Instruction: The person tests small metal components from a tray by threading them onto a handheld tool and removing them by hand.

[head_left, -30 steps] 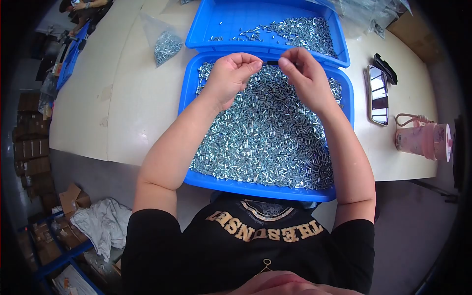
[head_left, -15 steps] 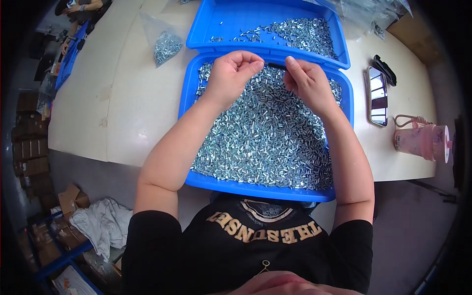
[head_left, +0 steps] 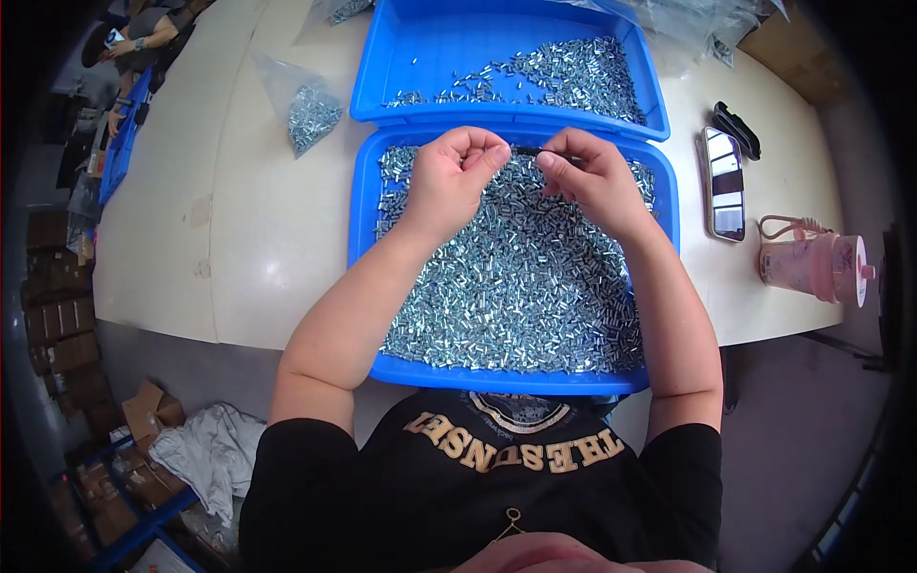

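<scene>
My right hand [head_left: 597, 186] is closed on a thin black stick [head_left: 524, 151], which points toward my left hand; its exact kind I cannot make out. My left hand [head_left: 454, 181] is closed in a pinch, thumb against forefinger, at the stick's other end. Whatever lies in that pinch is too small to name. Both hands hover over the far part of a blue bin [head_left: 458, 374]. Many small shiny metal pins or sleeves [head_left: 521, 286] fill this bin.
Behind it stands a second blue bin [head_left: 430, 43] with a heap of similar metal pieces. A clear bag [head_left: 313, 116] of them lies left. On the right are a phone [head_left: 725, 186], a black case [head_left: 736, 131] and a pink cup [head_left: 812, 265]. Another person's hand [head_left: 122, 45] shows far left.
My right forefinger and thumb have shifted on the black stick, and less of it shows. Both hands sit slightly lower in the view. My left hand keeps its pinch.
</scene>
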Action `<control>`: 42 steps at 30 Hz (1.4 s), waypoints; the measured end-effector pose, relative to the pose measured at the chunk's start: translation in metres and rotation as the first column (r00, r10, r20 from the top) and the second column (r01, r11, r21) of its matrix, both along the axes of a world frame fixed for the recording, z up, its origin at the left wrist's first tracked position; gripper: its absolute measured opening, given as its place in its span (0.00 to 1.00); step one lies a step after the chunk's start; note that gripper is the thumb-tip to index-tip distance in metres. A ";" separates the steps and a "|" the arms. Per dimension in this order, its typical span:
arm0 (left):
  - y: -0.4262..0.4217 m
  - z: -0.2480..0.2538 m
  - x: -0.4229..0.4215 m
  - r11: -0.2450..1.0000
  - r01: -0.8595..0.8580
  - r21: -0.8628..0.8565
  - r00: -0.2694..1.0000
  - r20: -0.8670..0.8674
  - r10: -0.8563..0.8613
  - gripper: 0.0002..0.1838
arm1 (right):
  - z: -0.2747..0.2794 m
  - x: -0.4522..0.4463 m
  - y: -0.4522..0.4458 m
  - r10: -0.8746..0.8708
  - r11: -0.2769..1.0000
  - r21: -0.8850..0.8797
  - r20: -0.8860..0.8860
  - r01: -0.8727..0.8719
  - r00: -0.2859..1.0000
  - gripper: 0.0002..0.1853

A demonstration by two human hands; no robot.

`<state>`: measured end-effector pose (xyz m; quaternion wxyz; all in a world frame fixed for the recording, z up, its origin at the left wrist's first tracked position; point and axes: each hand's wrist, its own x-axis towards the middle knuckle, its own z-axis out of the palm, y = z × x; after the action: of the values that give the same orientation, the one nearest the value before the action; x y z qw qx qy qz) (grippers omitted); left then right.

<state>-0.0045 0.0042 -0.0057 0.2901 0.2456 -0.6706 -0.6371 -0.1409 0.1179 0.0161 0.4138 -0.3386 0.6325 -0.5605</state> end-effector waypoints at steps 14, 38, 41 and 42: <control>-0.005 0.002 0.003 0.984 0.041 -0.174 0.998 0.057 -0.031 0.04 | -0.015 -0.003 -0.002 0.057 0.998 0.019 -0.189 -0.055 0.980 0.13; 0.001 0.001 0.005 0.978 0.121 -0.170 0.978 0.189 -0.089 0.11 | 0.002 0.002 0.003 0.020 0.983 -0.116 -0.693 -0.139 0.721 0.07; 0.000 -0.006 0.006 0.991 0.111 -0.082 0.990 0.100 -0.102 0.07 | 0.000 0.002 0.001 0.027 0.984 -0.111 -0.681 -0.140 0.732 0.07; 0.000 -0.003 0.009 0.972 0.148 -0.181 0.981 0.149 -0.121 0.06 | -0.002 0.001 0.001 0.030 0.984 -0.111 -0.673 -0.142 0.739 0.07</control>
<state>0.0046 0.0039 -0.0091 0.2219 0.2135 -0.7621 -0.5695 -0.1395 0.1190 0.0145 0.1577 -0.5768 0.6766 -0.4296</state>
